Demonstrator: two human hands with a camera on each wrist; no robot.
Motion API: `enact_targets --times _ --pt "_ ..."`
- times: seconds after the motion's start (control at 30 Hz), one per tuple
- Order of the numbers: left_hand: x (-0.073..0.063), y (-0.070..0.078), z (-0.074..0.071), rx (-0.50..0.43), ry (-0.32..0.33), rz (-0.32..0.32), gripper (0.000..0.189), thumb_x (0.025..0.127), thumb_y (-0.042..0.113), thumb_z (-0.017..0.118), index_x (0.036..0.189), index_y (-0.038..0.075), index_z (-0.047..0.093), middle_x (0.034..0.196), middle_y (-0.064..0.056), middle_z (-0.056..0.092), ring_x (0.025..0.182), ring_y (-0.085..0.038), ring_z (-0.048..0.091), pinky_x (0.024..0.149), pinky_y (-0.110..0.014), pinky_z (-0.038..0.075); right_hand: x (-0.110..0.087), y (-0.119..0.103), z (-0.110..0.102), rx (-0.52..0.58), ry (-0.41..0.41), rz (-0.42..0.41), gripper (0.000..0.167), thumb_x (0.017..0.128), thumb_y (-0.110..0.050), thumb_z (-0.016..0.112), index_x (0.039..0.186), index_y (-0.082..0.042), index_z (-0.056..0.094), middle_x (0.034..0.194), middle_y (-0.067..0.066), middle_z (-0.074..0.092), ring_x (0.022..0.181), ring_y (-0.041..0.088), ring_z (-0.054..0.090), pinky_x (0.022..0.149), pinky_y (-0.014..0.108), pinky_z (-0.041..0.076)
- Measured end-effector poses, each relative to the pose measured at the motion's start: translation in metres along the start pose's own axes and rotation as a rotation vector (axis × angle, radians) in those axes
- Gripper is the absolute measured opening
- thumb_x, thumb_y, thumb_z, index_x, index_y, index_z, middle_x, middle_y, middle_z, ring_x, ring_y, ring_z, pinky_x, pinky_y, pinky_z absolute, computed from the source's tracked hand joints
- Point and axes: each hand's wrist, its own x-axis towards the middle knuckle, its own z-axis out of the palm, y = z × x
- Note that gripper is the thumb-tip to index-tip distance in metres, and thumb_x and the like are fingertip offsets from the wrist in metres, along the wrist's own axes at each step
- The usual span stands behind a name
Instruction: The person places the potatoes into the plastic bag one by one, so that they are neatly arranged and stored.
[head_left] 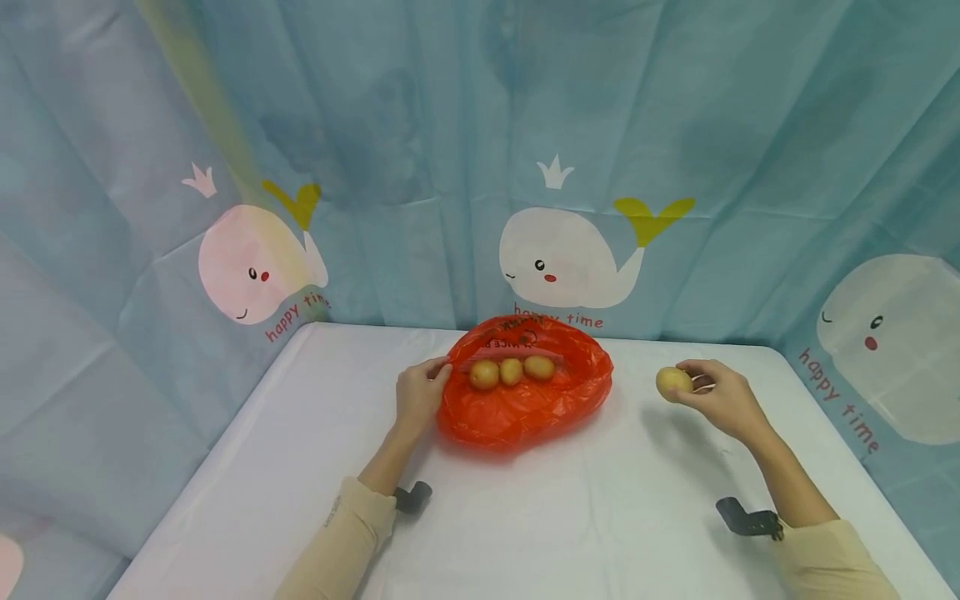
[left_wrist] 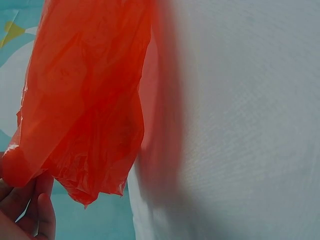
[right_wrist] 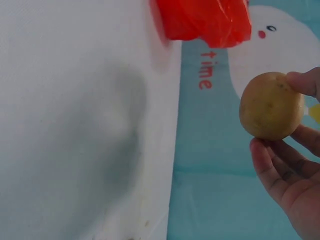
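Note:
A red plastic bag [head_left: 517,412] lies on the table with its mouth spread wide. Inside it, a row of 3 potatoes [head_left: 511,372] shows. My left hand [head_left: 418,398] pinches the bag's left rim; in the left wrist view the fingers [left_wrist: 44,210] bend around the thin plastic edge. To the right of the bag, my right hand [head_left: 720,398] holds one more potato [right_wrist: 271,106] between thumb and fingertips. That potato is raised over the table, and a shadow falls below it.
A white cloth covers the table [head_left: 585,517]. Blue curtains [head_left: 420,167] printed with whales hang along the back and both sides, close to the table edges. A dark strap mount [head_left: 748,518] sits at the right wrist, another mount [head_left: 412,497] at the left.

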Motion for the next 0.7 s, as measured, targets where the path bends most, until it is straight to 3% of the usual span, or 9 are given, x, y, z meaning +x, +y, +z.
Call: enact_targets --times 0.7 --pt "0.001 0.0 0.001 0.007 0.018 0.008 0.026 0.095 0.015 0.063 0.116 0.002 0.071 0.109 -0.015 0.073 0.096 -0.029 0.07 0.088 -0.04 0.058 0.017 -0.025 0.014 0.088 0.053 -0.086 0.047 0.085 -0.02 0.076 0.121 0.004 0.061 0.111 0.022 0.063 0.091 0.032 0.063 0.07 0.006 0.047"
